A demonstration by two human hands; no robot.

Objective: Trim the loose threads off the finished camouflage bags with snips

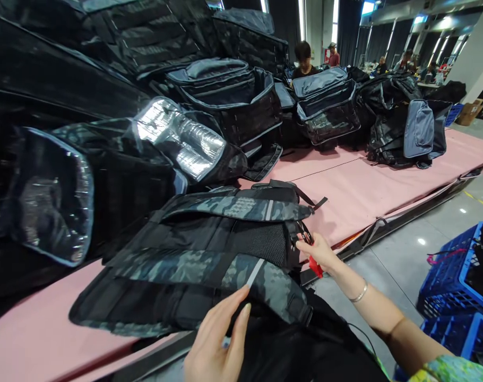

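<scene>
A black backpack (pixel 209 239) lies flat with its back panel up and its two grey camouflage shoulder straps showing. Above the nearer strap (pixel 261 276), my left hand (pixel 221 334) has its fingers stretched out and the thumb apart; the fingertips are at the strap's edge, and whether they touch it I cannot tell. My right hand (pixel 319 252) is closed at the bag's right end, around a small black-and-red tool (pixel 315 267) that looks like thread snips. Its tip lies close to the end of the farther strap (pixel 241 208).
Black bags with grey linings (pixel 225 85) are piled along the back and left of the pink-covered table (pixel 333 185). One has a shiny silver lining (pixel 181 138). Blue crates (pixel 444 281) stand on the floor at right. Other people (pixel 304 61) are in the background.
</scene>
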